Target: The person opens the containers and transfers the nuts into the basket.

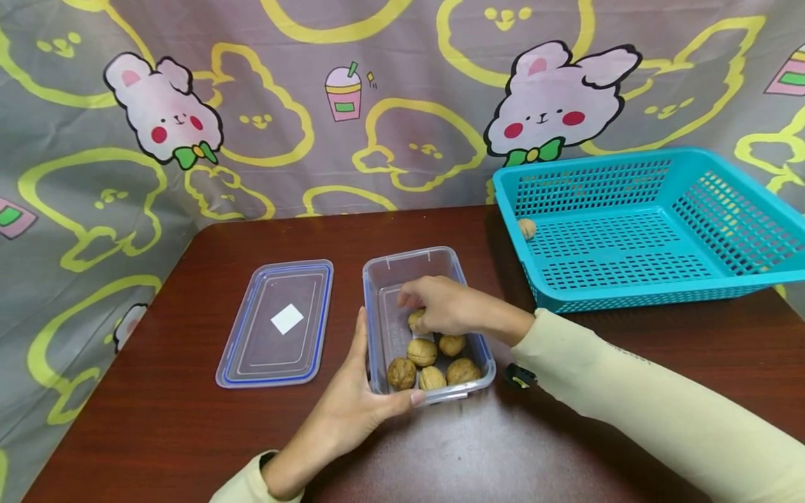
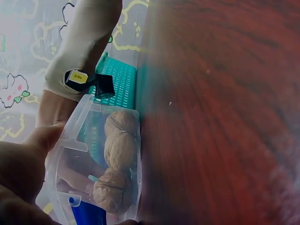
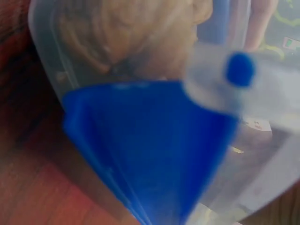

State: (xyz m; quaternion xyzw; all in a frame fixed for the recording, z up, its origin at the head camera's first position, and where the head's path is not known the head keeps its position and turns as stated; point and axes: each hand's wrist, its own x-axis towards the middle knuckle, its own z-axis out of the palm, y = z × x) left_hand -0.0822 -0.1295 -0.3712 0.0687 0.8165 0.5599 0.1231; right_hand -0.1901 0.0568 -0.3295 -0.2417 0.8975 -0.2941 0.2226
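A clear plastic food container [image 1: 386,318] stands on the table with several walnuts [image 1: 421,352] gathered toward its near end. My left hand [image 1: 352,405] grips its near left corner, thumb along the front rim and fingers up the left wall. My right hand [image 1: 446,305] reaches down inside from the right. Another walnut [image 1: 415,321] lies right under its fingers and beside the thumb, partly hidden; I cannot tell whether they pinch it. In the left wrist view, walnuts [image 2: 119,150] show through the container's wall. A blue clip [image 3: 150,145] fills much of the right wrist view.
The container's clear lid [image 1: 264,356], with a blue seal and a white square label, lies flat on the left. At the right back sits a turquoise plastic basket [image 1: 629,297] holding one walnut [image 1: 527,228]. A patterned curtain [image 1: 409,140] hangs behind the table.
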